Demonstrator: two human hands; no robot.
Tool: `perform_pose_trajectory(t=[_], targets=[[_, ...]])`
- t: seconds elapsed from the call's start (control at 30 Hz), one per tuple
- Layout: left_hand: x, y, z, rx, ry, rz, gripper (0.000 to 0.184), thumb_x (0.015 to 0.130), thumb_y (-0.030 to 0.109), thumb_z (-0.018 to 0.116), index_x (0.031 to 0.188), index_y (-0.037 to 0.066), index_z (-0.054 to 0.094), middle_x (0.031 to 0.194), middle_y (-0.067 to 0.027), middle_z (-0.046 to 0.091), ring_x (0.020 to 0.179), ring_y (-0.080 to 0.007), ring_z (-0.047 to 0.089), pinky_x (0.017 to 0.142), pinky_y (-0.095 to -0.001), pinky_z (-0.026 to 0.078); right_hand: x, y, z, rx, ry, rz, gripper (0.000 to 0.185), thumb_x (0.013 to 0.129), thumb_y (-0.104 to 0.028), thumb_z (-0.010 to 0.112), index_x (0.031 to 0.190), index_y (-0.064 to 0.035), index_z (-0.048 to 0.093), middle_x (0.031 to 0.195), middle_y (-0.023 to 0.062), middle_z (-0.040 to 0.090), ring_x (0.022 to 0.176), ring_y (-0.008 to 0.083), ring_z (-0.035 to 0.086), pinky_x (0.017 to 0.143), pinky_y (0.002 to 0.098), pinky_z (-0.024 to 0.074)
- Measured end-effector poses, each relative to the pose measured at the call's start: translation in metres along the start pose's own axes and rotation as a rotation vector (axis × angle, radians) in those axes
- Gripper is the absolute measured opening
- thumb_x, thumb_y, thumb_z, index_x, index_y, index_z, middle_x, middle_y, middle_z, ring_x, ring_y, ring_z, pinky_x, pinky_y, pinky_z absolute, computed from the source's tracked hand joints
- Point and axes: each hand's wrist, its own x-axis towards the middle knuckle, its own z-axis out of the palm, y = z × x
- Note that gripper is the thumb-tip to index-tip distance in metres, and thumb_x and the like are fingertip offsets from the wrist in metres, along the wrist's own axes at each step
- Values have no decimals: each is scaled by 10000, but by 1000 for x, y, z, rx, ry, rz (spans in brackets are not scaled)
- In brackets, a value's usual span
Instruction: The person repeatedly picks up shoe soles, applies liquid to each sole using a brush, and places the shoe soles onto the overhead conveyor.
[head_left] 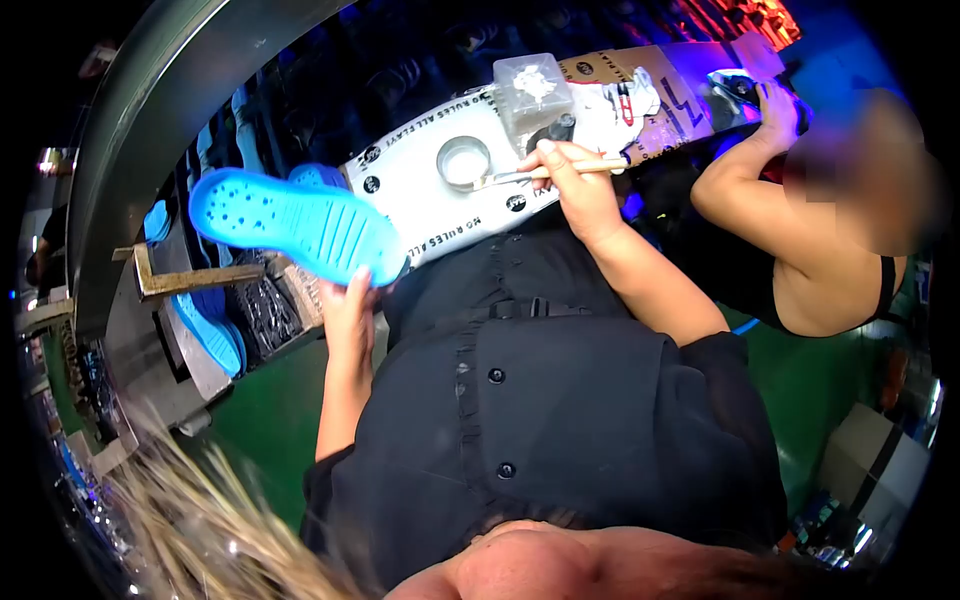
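My left hand (350, 310) grips the heel end of a bright blue shoe sole (300, 220), with the thumb on its near edge. Ridges and small holes cover the face turned up to me. In my right hand (575, 185) is a brush (600, 166) with a wooden handle, closed in the fingers. Its bristle end points left, at the rim of a small round tin (463, 160) with pale contents. The tin stands on a white printed sheet (410, 190) in front of me. Behind the held sole, part of another blue piece (318, 177) shows.
Beyond my right hand stands a clear plastic box (530, 95) with white stuff on it. More blue soles (208, 330) lie at the left, near a metal-and-wood bracket (190, 280). A co-worker (790, 210) at the right handles a dark shoe part (738, 88).
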Motion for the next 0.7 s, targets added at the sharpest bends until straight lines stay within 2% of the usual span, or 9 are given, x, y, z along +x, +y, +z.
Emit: perform_pose_trajectory(t=[0.1, 0.17, 0.2, 0.23, 0.3, 0.37, 0.43, 0.67, 0.7], targets=[[15, 6, 30, 134, 82, 50, 469, 797, 47, 547, 1215, 17, 337, 1033, -102, 510, 796, -146, 537, 608, -287, 502, -2, -21, 9, -18, -65, -65, 308, 911, -192, 472, 776, 39, 624, 733, 74, 609, 635, 108, 533, 600, 235, 445], [20, 10, 42, 247, 21, 167, 454, 797, 44, 549, 1205, 6, 355, 1060, -110, 506, 861, -165, 542, 723, -298, 483, -4, -35, 15, -135, -163, -190, 299, 904, -182, 476, 775, 46, 620, 729, 78, 599, 638, 116, 543, 602, 238, 453], [24, 5, 44, 267, 12, 249, 442, 792, 48, 570, 1187, -7, 379, 1077, -117, 511, 936, -182, 532, 842, -310, 429, -5, -35, 16, -261, -202, -286, 274, 887, -162, 490, 765, 42, 625, 693, 81, 584, 619, 130, 541, 582, 245, 447], [26, 3, 45, 268, 9, 243, 442, 792, 48, 570, 1187, -7, 379, 1077, -117, 511, 936, -182, 532, 842, -310, 429, -6, -38, 21, -305, -216, -391, 237, 863, -135, 506, 739, 24, 630, 659, 77, 567, 610, 157, 537, 577, 263, 427], [23, 2, 53, 384, 7, 415, 443, 787, 60, 591, 1175, -21, 393, 1081, -124, 517, 979, -177, 514, 892, -321, 392, -5, -37, 30, -372, -220, -599, 177, 818, -116, 555, 692, -12, 623, 624, 64, 578, 581, 216, 534, 556, 313, 404], [20, 3, 57, 361, 23, 408, 430, 777, 52, 607, 1148, -31, 405, 1058, -122, 531, 965, -170, 523, 875, -310, 404, -4, -28, 33, -383, -242, -650, 135, 788, -104, 582, 690, -23, 625, 636, 54, 587, 581, 219, 535, 549, 317, 398], [21, 0, 56, 343, -10, 428, 396, 770, 28, 608, 1115, -31, 422, 1033, -116, 542, 926, -166, 540, 851, -296, 420, -4, -21, 34, -538, -247, -792, 101, 763, -105, 605, 697, -35, 636, 638, 59, 595, 582, 213, 549, 547, 316, 399], [20, 0, 50, 353, -17, 484, 364, 751, -11, 612, 1071, -35, 439, 990, -105, 557, 878, -147, 555, 809, -269, 434, -3, -22, 44, -546, -302, -741, 56, 740, -107, 627, 741, -55, 649, 644, 51, 605, 587, 211, 563, 541, 323, 400], [21, 0, 50, 352, -14, 480, 364, 751, -11, 612, 1071, -35, 439, 990, -105, 557, 878, -147, 555, 809, -269, 434, -4, -22, 42, -551, -298, -710, 85, 763, -99, 596, 717, -44, 641, 647, 62, 602, 598, 212, 553, 579, 312, 403]])
